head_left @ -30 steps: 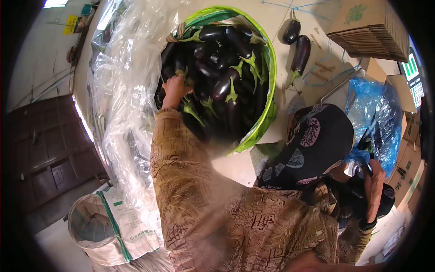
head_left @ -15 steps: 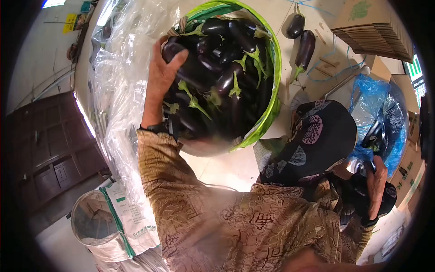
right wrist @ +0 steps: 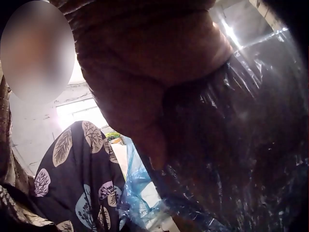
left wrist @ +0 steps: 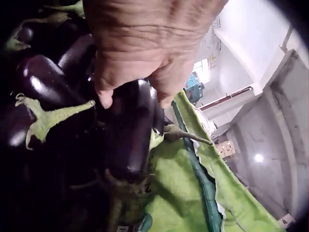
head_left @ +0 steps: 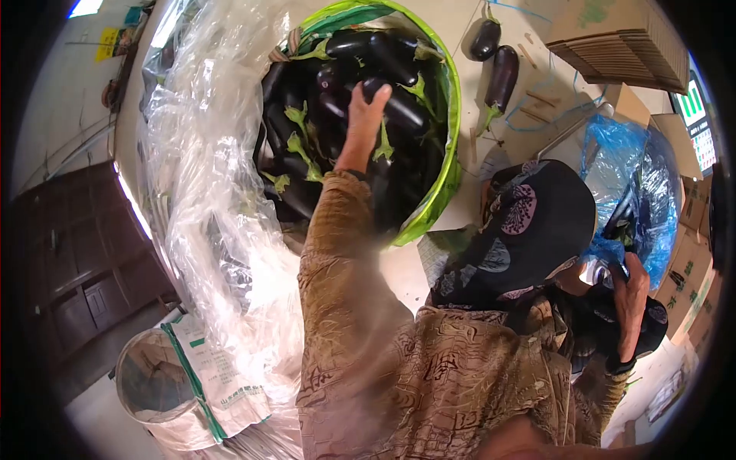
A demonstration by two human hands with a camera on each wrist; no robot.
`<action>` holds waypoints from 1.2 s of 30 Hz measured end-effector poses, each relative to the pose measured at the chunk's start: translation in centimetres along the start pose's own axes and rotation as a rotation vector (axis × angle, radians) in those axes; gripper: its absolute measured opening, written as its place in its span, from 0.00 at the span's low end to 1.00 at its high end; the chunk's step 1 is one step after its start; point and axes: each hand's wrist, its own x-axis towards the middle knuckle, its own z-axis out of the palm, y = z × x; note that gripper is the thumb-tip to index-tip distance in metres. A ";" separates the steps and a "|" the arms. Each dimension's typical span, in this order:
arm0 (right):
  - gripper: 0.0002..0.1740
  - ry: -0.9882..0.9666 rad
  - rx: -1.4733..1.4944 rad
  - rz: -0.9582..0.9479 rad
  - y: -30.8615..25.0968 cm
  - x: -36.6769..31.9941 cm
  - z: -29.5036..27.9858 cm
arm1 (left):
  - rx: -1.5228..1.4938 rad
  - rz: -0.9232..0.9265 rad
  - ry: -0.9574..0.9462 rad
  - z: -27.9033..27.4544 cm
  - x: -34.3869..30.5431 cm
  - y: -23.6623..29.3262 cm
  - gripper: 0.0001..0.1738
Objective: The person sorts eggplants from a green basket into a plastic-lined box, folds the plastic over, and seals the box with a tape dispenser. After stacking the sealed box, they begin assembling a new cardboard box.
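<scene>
The fingers (left wrist: 105,99) and thumb of the left hand (head_left: 366,119) are clamped on the blunt end of an eggplant (head_left: 406,115), one on each side of it, with its body slanting away from them. This eggplant is inside the basket, over the others and inside the green rim (head_left: 455,115).

Half a second ago that hand was by the basket's left side with an eggplant under its thumb; now it is near the middle, seemingly carrying the same one across. Stem caps show at the left of the heap where the hand was. For the work in hand, I judge that one eggplant has been picked out of the heap, though it has not left the basket.

The right hand (head_left: 630,295) has stayed by the blue bag (head_left: 613,165). Its fingers are mostly hidden, and I cannot tell whether they grip anything. A dark eggplant (head_left: 619,218) shows within the bag, which lines a box (head_left: 675,146).

Farther out, two loose eggplants (head_left: 500,77) lie on the floor (head_left: 452,29), and clear plastic (head_left: 222,153) is heaped beyond the basket's left side.
</scene>
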 end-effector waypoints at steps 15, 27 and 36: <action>0.17 0.074 -0.166 0.017 2.2 -0.6 0.8 | 1.146 -0.037 0.417 -14.5 1.2 1.3 0.29; 0.14 0.052 -0.092 0.061 -0.2 -0.1 0.4 | 1.495 -0.044 0.502 -14.8 4.1 -0.9 0.33; 0.13 0.022 -0.052 0.111 -1.2 0.6 0.2 | 1.537 0.078 0.540 -14.3 4.0 0.3 0.37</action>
